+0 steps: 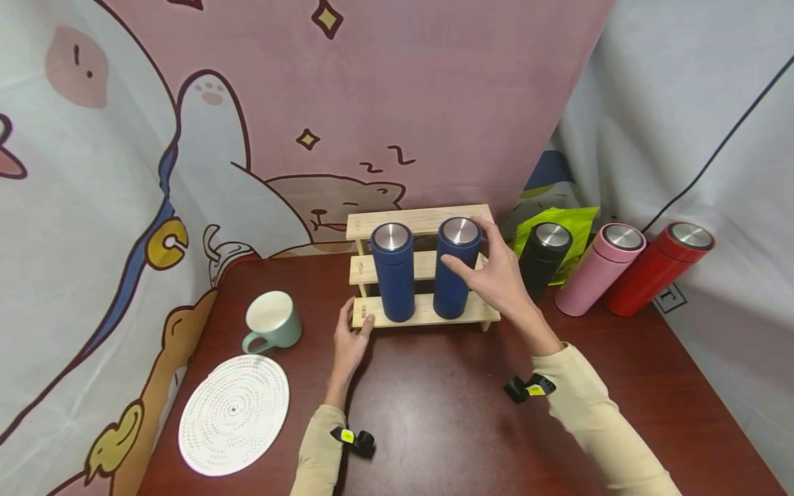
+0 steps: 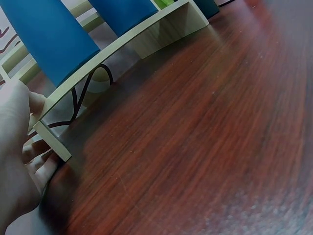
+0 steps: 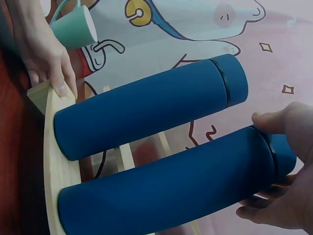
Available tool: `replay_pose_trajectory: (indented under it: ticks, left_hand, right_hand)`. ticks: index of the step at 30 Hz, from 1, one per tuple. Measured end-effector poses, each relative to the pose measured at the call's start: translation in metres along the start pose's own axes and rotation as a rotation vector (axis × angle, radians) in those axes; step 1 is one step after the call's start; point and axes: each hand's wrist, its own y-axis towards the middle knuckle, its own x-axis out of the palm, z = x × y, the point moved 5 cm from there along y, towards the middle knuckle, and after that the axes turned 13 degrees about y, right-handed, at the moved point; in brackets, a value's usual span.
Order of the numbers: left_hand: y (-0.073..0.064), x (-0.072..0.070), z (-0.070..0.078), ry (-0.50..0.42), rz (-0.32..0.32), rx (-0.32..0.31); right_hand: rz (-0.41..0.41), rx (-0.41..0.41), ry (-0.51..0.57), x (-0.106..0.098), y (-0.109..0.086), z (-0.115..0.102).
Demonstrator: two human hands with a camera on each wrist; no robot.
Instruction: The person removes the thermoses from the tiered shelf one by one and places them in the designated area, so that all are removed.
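Note:
Two blue thermos bottles with steel-topped lids stand upright on the lowest step of a wooden three-tier rack [image 1: 428,213]. My right hand [image 1: 499,275] grips the right blue thermos [image 1: 453,286] near its lid, thumb in front and fingers behind, as the right wrist view also shows. The left blue thermos [image 1: 395,282] stands beside it, untouched. At the rack's front left corner, my left hand [image 1: 351,341] holds the end of the bottom step [image 2: 54,105], thumb on top and fingers curled round the side.
Right of the rack stand a black thermos [image 1: 540,265], a pink thermos [image 1: 589,279] and a red thermos [image 1: 651,279], with a bright green packet [image 1: 579,231] behind. On the left are a mint mug [image 1: 285,327] and a round white woven mat [image 1: 236,413]. A printed cloth hangs behind.

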Motion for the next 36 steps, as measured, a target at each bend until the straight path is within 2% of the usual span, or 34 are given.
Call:
replay_pose_trajectory:
  ticks: [5, 12, 18, 27, 36]
  left_hand:
    - [-0.001, 0.001, 0.003, 0.0, -0.008, -0.007]
    - [-0.016, -0.014, 0.04, -0.001, -0.016, -0.002]
    - [-0.017, -0.014, 0.041, 0.004, -0.009, 0.006]
    - [-0.016, -0.014, 0.04, 0.007, -0.018, -0.001]
    - [-0.016, -0.014, 0.038, 0.001, -0.024, -0.006]
  right_hand:
    - [-0.006, 0.008, -0.01, 0.001, -0.002, 0.002]
    - [0.009, -0.018, -0.014, -0.002, -0.007, 0.001]
    - [0.055, -0.052, -0.003, -0.008, -0.015, 0.003]
    - [0.132, -0.067, -0.058, -0.027, -0.028, 0.005]
    - [0.194, -0.027, -0.12, -0.048, -0.04, 0.007]
